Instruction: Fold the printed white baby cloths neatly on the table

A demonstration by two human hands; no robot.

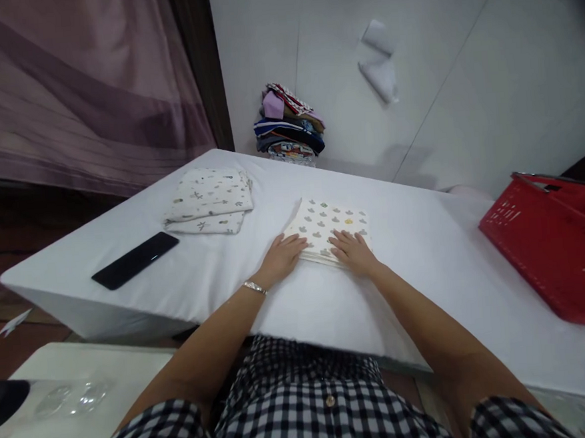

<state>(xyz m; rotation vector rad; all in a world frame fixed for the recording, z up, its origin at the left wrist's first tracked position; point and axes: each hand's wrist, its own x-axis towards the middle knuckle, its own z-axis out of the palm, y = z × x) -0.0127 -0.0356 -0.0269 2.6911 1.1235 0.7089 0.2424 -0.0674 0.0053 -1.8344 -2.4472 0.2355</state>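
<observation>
A small folded cloth (329, 223), cream with grey printed shapes, lies on the white table (415, 250) in front of me. My left hand (282, 255) rests flat on its near left edge, fingers stretched out. My right hand (353, 249) lies flat on its near right part, fingers spread. Neither hand grips anything. A thin bracelet sits on my left wrist.
Two folded patterned cloths (210, 201) are stacked at the left. A black phone (136, 259) lies near the table's left front. A pile of coloured clothes (289, 126) sits against the far wall. A red plastic basket (557, 244) stands at the right.
</observation>
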